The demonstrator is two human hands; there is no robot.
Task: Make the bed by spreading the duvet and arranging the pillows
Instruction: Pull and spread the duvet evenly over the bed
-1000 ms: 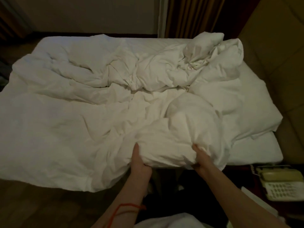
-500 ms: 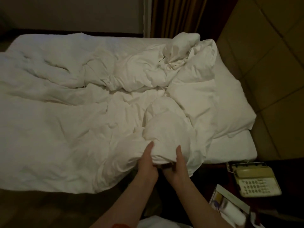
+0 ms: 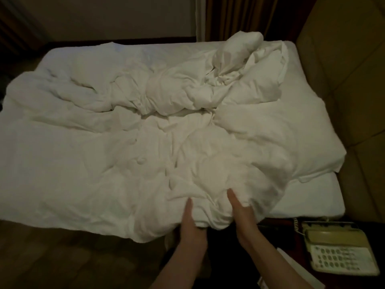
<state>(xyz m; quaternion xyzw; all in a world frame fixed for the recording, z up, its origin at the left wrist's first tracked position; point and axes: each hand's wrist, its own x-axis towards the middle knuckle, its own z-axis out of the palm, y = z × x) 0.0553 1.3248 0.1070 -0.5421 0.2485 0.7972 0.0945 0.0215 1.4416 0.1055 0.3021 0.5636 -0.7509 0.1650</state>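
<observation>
A rumpled white fabric duvet (image 3: 116,163) lies across the bed, flatter at the left and twisted into a bunched ridge through the middle toward the far right corner. A plump white rectangular pillow (image 3: 291,138) lies at the right end, its near-left part covered by duvet folds.

Fingers of both hands (image 3: 218,217) buried under duvet (image 3: 145,163).

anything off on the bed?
Yes. The duvet is bunched, twisted into a ridge across the middle and heaped at the far right corner. Both hands, left and right, grip its near edge.
</observation>
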